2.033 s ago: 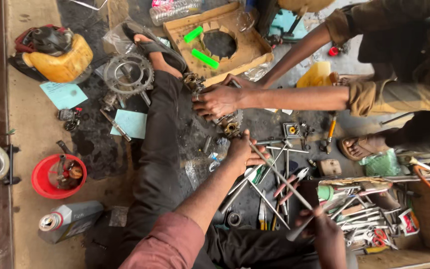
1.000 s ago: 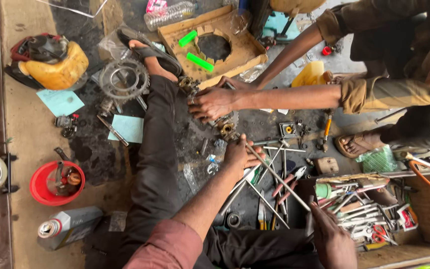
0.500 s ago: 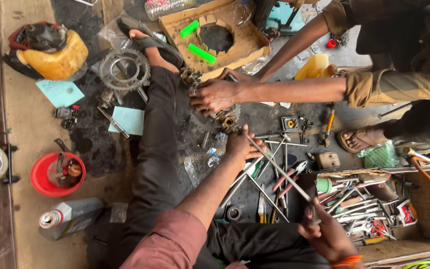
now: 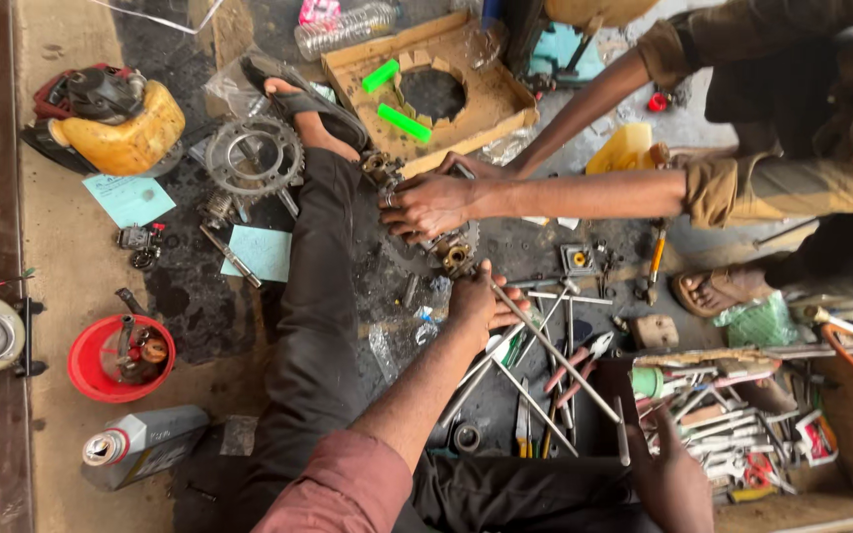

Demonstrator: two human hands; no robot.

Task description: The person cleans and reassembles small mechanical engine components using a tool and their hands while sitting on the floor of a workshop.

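My left hand [image 4: 478,301] reaches out from a red sleeve and is closed round the upper end of a long thin metal rod [image 4: 557,353], which slants down to the right over loose tools. Just above it lies a small brass-coloured engine part [image 4: 458,257]. A co-worker's hands [image 4: 431,202] press on that part from the right. My right hand [image 4: 671,476] hovers low at the right by the tool tray [image 4: 742,434], fingers apart, beside a screwdriver [image 4: 622,439]. My leg in black trousers [image 4: 313,326] stretches up to a sandalled foot.
Left of my leg lie a sprocket [image 4: 254,156], a yellow engine tank [image 4: 120,123], a red bowl of parts [image 4: 120,357] and an oil bottle [image 4: 145,444]. A cardboard box [image 4: 426,84] with green pieces sits at the top. The co-worker's sandalled foot [image 4: 718,288] rests at the right.
My left hand has stayed on the rod near the engine part. My right hand has slid lower and further right over the tools. The co-worker's hands stay on the part.
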